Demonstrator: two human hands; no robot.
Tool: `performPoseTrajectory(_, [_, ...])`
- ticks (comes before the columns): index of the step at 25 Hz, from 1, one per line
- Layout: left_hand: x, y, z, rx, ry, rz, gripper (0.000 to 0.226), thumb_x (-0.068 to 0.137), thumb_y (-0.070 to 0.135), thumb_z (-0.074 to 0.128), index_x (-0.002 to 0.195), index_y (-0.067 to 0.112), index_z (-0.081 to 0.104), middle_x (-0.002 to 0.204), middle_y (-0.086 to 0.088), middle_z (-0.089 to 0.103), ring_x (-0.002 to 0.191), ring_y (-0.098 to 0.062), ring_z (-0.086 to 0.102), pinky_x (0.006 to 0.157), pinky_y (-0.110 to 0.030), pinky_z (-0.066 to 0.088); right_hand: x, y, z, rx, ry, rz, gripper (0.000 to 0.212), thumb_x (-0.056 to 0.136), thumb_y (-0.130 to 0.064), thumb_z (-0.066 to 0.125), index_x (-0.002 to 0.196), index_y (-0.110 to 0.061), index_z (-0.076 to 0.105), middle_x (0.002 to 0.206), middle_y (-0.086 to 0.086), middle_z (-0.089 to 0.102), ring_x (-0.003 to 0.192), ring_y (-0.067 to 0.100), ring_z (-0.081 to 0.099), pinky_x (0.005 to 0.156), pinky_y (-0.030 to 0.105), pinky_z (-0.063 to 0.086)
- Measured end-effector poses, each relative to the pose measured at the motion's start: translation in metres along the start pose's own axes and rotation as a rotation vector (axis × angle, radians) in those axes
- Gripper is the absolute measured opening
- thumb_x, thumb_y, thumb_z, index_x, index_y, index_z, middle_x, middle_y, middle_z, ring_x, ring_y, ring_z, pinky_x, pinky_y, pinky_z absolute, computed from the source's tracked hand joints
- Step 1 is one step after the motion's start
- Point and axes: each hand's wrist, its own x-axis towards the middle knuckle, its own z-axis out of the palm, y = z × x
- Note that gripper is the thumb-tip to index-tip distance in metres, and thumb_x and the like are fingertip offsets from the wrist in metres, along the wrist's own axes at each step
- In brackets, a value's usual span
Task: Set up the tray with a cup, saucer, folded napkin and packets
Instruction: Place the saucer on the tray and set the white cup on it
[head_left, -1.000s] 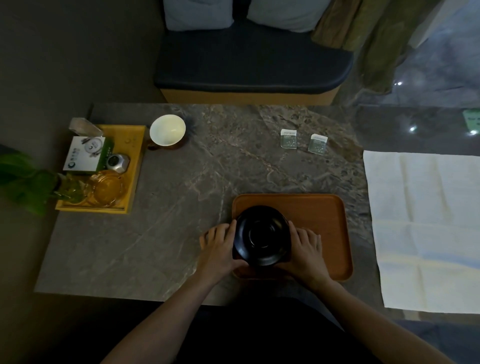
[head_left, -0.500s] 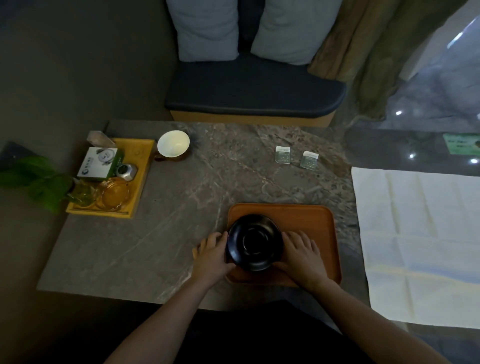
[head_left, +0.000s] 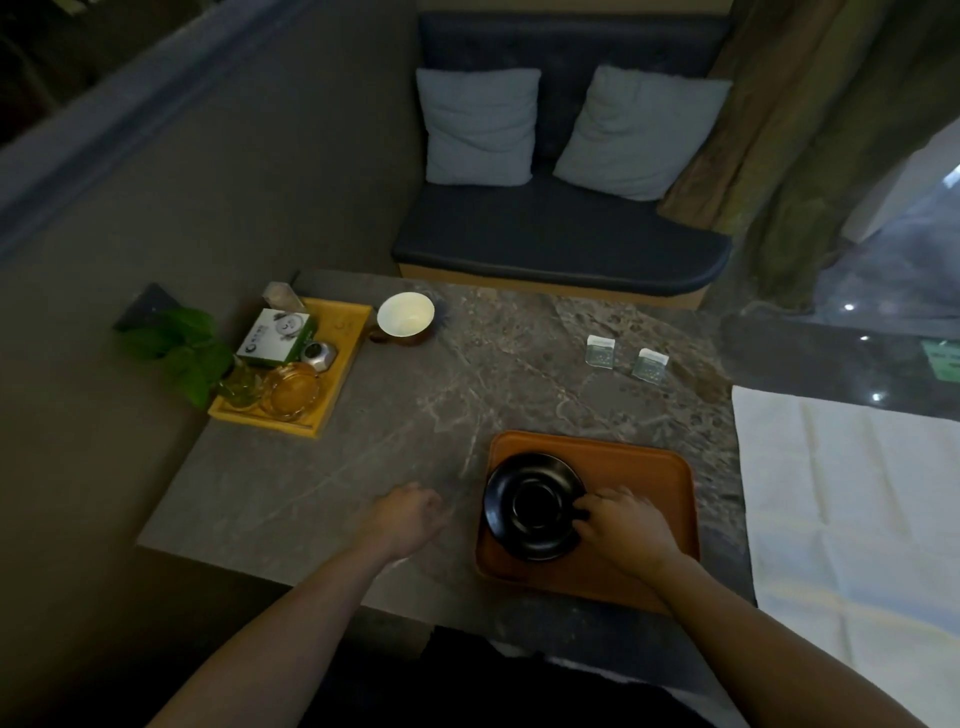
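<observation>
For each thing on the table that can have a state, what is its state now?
saucer: lying on the tray, empty
tray: holds only the saucer
cup: upright, off the tray
two packets: on the table, off the tray
napkin: spread out, unfolded
right hand: on the saucer's rim
left hand: empty

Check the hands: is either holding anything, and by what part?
The right hand has its fingers on the right rim of the black saucer, which sits on the orange tray. The left hand holds nothing.

Saucer (head_left: 530, 504) on tray (head_left: 644, 467); cup (head_left: 405, 316) far behind-left.
</observation>
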Motion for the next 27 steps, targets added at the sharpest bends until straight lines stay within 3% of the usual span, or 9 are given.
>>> performPoseTrajectory(7, [0.003,-0.054,-0.048,0.139,0.02,0.041,0.033,0.091,0.043,0.055,0.114,0.022,0.063,0.122,-0.004,0.059,0.114,-0.024,0.056,0.093,-0.038,0.046,0.047,-0.041,-0.02,-0.077,-0.056,-0.097,0.031,0.095,-0.042,0.048,0.121,-0.03,0.06,0.118,-0.003,0.062,0.106,0.018,0.057,0.08,0.033,0.05])
performPoseTrajectory(13, [0.033,-0.101,-0.096,0.211,0.039,0.069,0.027,0.09,0.039,0.055,0.105,0.017,0.063,0.116,-0.006,0.061,0.108,-0.024,0.058,0.088,-0.04,0.047,0.093,-0.082,-0.038,-0.116,-0.035,-0.19,0.027,0.094,-0.04,0.047,0.115,-0.035,0.063,0.126,-0.005,0.062,0.109,0.021,0.059,0.085,0.033,0.047])
performPoseTrajectory(16, [0.056,-0.114,-0.124,0.287,0.066,0.096,0.026,0.091,0.042,0.054,0.1,0.02,0.063,0.111,-0.003,0.06,0.103,-0.022,0.058,0.081,-0.037,0.047,0.122,-0.104,-0.049,-0.166,-0.088,-0.116,0.026,0.091,-0.04,0.047,0.105,-0.029,0.065,0.118,-0.001,0.064,0.105,0.023,0.061,0.078,0.031,0.044])
performPoseTrajectory(22, [0.113,-0.134,-0.172,0.326,0.091,0.181,0.026,0.092,0.038,0.056,0.108,0.019,0.066,0.114,-0.003,0.063,0.101,-0.021,0.061,0.079,-0.036,0.049,0.178,-0.132,-0.067,-0.251,-0.083,-0.066,0.03,0.091,-0.042,0.05,0.113,-0.027,0.062,0.121,0.003,0.064,0.114,0.025,0.058,0.089,0.036,0.047])
performPoseTrajectory(27, [0.164,-0.143,-0.2,0.354,0.117,0.175,0.021,0.09,0.037,0.057,0.104,0.023,0.064,0.113,-0.003,0.062,0.105,-0.024,0.057,0.09,-0.043,0.047,0.227,-0.14,-0.079,-0.294,-0.12,-0.04,0.041,0.09,-0.049,0.051,0.125,-0.029,0.055,0.13,0.001,0.059,0.12,0.024,0.055,0.095,0.039,0.047])
